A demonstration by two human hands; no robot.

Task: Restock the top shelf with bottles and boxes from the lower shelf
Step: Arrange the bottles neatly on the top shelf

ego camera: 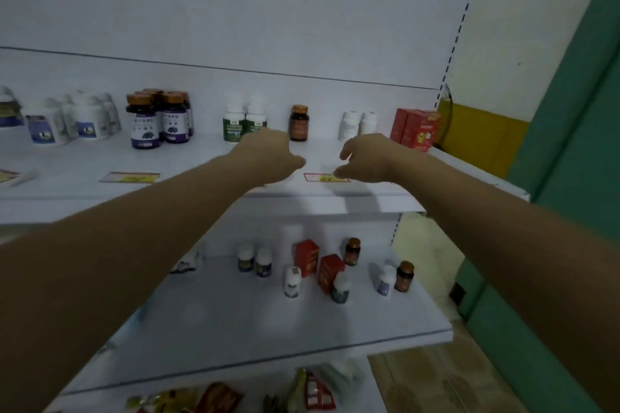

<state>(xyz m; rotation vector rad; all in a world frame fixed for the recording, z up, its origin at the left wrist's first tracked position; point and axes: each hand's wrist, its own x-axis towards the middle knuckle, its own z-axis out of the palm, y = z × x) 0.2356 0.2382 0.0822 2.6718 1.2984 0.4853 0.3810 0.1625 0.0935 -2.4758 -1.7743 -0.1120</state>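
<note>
Bottle (299, 123) just beyond left hand (268, 157) and right hand (365, 157) | both empty, loosely curled

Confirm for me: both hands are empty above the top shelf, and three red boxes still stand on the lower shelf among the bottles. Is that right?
Not quite. The head view shows two red boxes on the lower shelf, not three. The rest holds: the left hand and the right hand are empty above the top shelf, and bottles stand around the boxes.

Bottles (142, 121) along the back of the top shelf (208, 161), boxes (417, 129) at its right end, lower shelf (235, 308) beneath.
</note>
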